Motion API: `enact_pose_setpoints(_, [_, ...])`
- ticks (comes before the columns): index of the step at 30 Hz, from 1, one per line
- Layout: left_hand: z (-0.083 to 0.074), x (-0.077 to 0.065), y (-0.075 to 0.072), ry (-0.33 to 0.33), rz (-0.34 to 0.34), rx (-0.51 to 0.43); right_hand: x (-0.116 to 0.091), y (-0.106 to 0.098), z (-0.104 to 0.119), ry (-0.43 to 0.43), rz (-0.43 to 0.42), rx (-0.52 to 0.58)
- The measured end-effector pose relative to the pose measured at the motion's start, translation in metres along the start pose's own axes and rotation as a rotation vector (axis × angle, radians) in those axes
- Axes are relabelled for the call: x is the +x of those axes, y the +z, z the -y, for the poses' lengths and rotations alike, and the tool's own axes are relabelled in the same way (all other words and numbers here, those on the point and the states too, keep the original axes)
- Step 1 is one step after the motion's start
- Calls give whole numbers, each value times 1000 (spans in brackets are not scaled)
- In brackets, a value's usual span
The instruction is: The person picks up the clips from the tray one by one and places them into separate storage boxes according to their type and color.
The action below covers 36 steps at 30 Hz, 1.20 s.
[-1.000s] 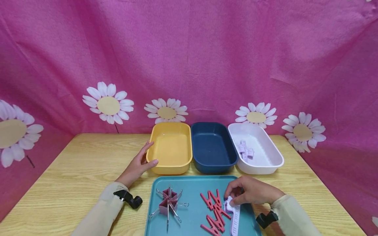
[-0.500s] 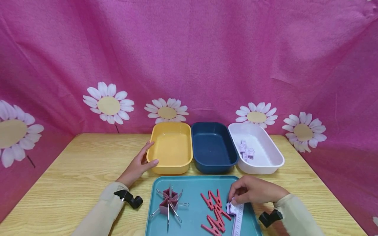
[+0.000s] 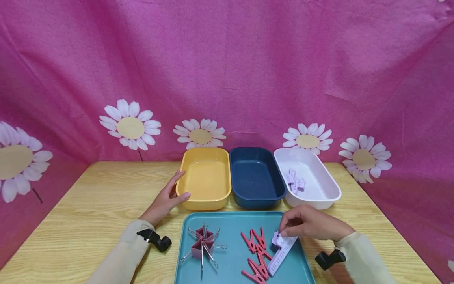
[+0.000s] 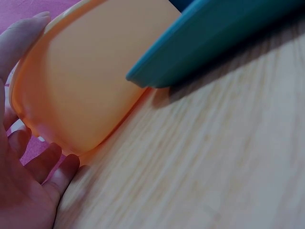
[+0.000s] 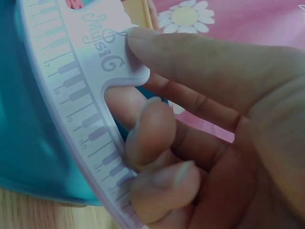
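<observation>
In the head view my right hand (image 3: 312,225) pinches a lilac music clip (image 3: 281,256) by its wide grip, between thumb and fingers. Piano keys, numbers and the word "Music" are printed on the clip (image 5: 76,90) in the right wrist view. Its long strip slants over the right part of the teal tray (image 3: 230,217), near several red clothespins (image 3: 258,252). My left hand (image 3: 166,201) rests against the near left corner of the yellow bin (image 3: 203,204), thumb and fingers spread. The left wrist view shows the thumb at the bin's rim and the other fingers beside its outer wall.
Binder clips (image 3: 203,244) with wire handles stand clustered on the tray's left. A navy bin (image 3: 257,203) sits between the yellow bin and a white bin (image 3: 313,204), which holds lilac clips (image 3: 295,183). A pink flowered cloth (image 3: 227,79) hangs behind the wooden table (image 3: 117,189).
My right hand has moved right and slightly away from me with the lilac clip. The clip's long strip has swung to slant toward the lower left. My left hand has stayed put.
</observation>
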<state>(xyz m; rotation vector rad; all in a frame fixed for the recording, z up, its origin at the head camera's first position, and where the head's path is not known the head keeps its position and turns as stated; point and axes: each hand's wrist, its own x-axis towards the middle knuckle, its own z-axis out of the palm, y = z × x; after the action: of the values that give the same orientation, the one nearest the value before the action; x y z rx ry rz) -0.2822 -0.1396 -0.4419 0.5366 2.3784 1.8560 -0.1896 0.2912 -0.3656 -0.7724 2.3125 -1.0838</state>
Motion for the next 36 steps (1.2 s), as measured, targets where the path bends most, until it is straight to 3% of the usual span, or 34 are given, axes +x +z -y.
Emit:
enact_pose_setpoints(4, [-1,0,0,-12,-3,11,-1,-1,0,-23,-3,-11])
enact_pose_setpoints(13, [0,1,0,-21,-2,28,-3,-3,3,16,-53,-18])
enact_pose_setpoints(36, [1,0,-1,-21,-12,31,-8,-9,10,-12,-131,129])
